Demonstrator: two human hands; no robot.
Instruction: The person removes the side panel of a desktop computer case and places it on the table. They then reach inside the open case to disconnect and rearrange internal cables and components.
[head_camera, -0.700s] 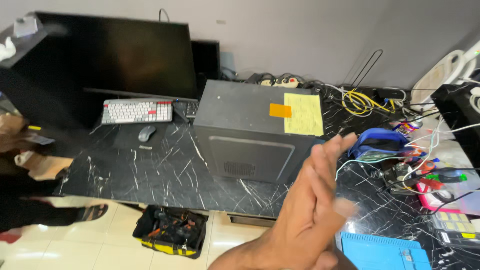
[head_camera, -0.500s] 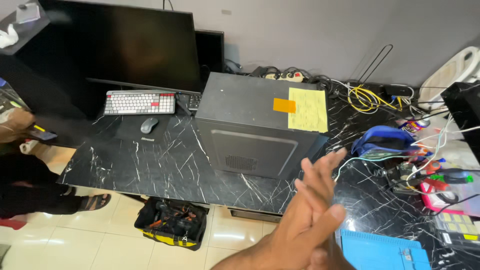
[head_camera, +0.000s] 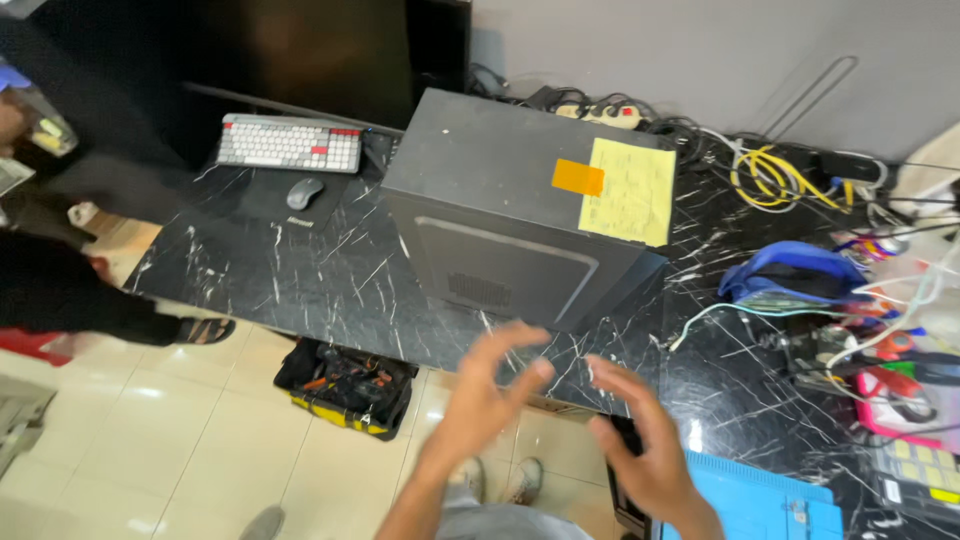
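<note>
Both hands raised in front of the body, above the near edge of the black marble-patterned tabletop (head_camera: 300, 270), touching nothing. Left hand (head_camera: 485, 400) with fingers (head_camera: 515, 340) spread and slightly curled, holding nothing. Right hand (head_camera: 650, 450) with fingers (head_camera: 615, 375) also apart and bent, empty too, palm turned toward the left hand. Nearest to both hands: dark grey metal computer case (head_camera: 500, 200), lying on its side on the tabletop, just beyond the fingertips, not touched. On top of the case, a pale yellow paper sheet (head_camera: 630, 190) with an orange sticky label (head_camera: 578, 177) beside it, overlapping its left edge.

Left of the case, a white keyboard with red keys (head_camera: 290, 143) and a grey computer mouse (head_camera: 304, 192) on a dark mat. Behind these, a large black monitor (head_camera: 250, 50). Right of the case, a blue fabric pouch (head_camera: 790, 270), with tangled yellow cables (head_camera: 780, 175) near the wall. Beside the right hand, a bright blue flat mat (head_camera: 760, 505) on the tabletop. Below the tabletop edge, on the cream tiled floor (head_camera: 150, 430), an open black and yellow tool bag (head_camera: 345, 385). At the left edge, another person's dark sleeve (head_camera: 60, 290).
</note>
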